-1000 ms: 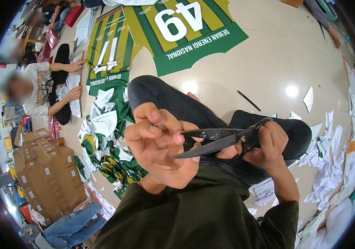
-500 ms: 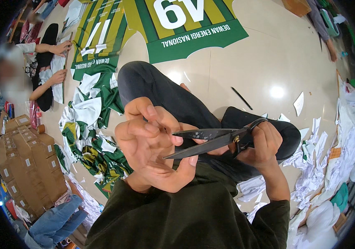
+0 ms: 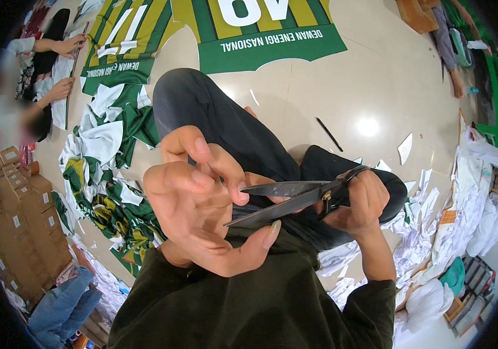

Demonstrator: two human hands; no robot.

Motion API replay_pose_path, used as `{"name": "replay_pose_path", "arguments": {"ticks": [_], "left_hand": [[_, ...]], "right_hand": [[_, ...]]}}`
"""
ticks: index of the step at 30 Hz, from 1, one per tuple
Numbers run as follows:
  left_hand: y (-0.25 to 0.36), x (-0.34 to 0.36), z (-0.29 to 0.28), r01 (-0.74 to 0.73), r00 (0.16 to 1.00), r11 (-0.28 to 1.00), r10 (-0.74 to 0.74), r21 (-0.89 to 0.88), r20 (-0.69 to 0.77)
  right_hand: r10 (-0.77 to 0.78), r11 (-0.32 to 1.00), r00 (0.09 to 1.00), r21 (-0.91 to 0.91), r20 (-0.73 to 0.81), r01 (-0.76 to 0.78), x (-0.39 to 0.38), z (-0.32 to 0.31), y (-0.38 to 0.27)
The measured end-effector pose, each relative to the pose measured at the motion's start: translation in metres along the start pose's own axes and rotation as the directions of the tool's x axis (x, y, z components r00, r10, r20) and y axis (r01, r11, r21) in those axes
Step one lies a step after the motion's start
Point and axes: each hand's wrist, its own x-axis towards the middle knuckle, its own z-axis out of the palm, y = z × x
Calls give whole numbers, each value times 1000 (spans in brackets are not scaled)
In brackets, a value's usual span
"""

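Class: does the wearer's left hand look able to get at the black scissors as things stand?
Probably yes: the left hand is close by the open blades of the black scissors, with nothing visibly blocking it, though the right hand holds them.

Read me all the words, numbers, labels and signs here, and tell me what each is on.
I won't copy wording or numbers; here's where they stand.
Right jersey: big white number, cut off by the picture's top.
Right jersey's green hem: white words, upside down, readable.
Left jersey: big white number, upside down.
Left jersey's hem: white words, wrinkled.
Boxes: white labels, too small to read.
Scissors: no readable text.
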Motion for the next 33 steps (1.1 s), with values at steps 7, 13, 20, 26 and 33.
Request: {"name": "replay_pose_path", "arguments": {"ticks": [7, 13, 20, 26, 33], "left_hand": [[8, 1, -6, 137, 990, 989, -138, 48, 7], [9, 1, -9, 178, 984, 984, -178, 4, 1], [9, -1, -7, 212, 974, 975, -216, -68, -63], [8, 0, -14, 245, 969, 968, -247, -61, -23], [12, 1, -10, 276, 960, 961, -277, -10, -44]], "right_hand": [[-2, 999, 1000, -44, -22, 1, 7, 2, -3], [0, 999, 1000, -41, 9, 0, 10, 0, -5], [-3, 999, 999, -33, 38, 4, 7, 1, -4], [33, 999, 999, -25, 4, -33, 6, 5, -2], [18, 1000, 1000, -15, 14, -18, 10, -2, -2]]}}
